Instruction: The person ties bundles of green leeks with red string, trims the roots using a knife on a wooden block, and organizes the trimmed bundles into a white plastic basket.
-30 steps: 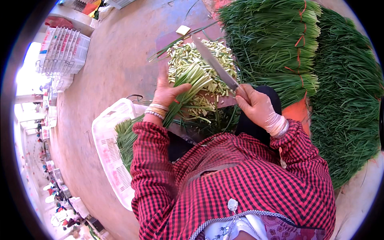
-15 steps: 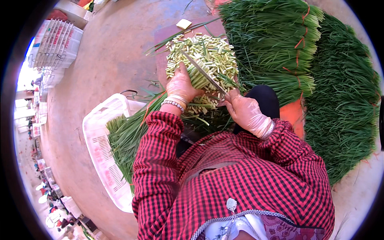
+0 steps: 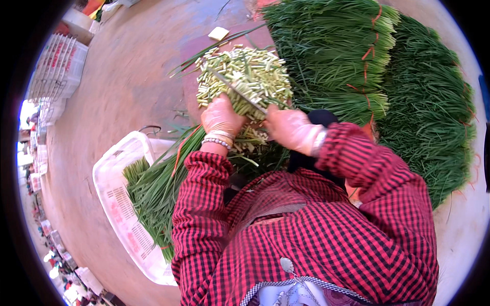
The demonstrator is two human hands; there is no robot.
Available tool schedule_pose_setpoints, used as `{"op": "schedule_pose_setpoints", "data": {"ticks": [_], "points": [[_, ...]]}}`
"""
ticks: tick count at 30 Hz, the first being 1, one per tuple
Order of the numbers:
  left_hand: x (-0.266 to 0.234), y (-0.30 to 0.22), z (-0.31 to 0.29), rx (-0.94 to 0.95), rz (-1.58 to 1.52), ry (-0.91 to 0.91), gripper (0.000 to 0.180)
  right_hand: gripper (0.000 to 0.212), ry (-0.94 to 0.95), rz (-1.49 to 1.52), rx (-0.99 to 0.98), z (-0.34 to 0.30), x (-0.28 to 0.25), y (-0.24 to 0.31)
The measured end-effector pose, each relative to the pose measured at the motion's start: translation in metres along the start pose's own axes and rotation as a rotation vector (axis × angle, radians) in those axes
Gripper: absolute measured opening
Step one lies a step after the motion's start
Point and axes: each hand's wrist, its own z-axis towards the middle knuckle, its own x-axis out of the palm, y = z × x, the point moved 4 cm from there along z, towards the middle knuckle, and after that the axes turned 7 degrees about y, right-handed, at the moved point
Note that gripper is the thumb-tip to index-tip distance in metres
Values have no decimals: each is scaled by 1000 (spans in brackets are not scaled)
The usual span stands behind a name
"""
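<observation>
Stalks [image 3: 193,145] and knife [image 3: 239,92] in hands [image 3: 221,118]

Produce workshop: stacked crates [image 3: 60,69], bundled greens [image 3: 326,64]

Blotchy brown floor [image 3: 122,97]; left, perhaps bright window [image 3: 26,113].

Strong light came from the far left, where white glare [image 3: 27,109] washed out detail. The floor [image 3: 122,97] was bright, its shadows soft. Slight motion blur softened the right hand [image 3: 293,130] and sleeve [image 3: 357,150]; distant crates [image 3: 90,280] looked indistinct. Fisheye distortion curved the edges into black corners.
</observation>
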Motion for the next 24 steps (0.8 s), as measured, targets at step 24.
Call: {"op": "schedule_pose_setpoints", "data": {"ticks": [24], "points": [[1, 0, 1, 22, 1, 2, 59, 31, 9, -125, -32, 62, -14, 25]]}}
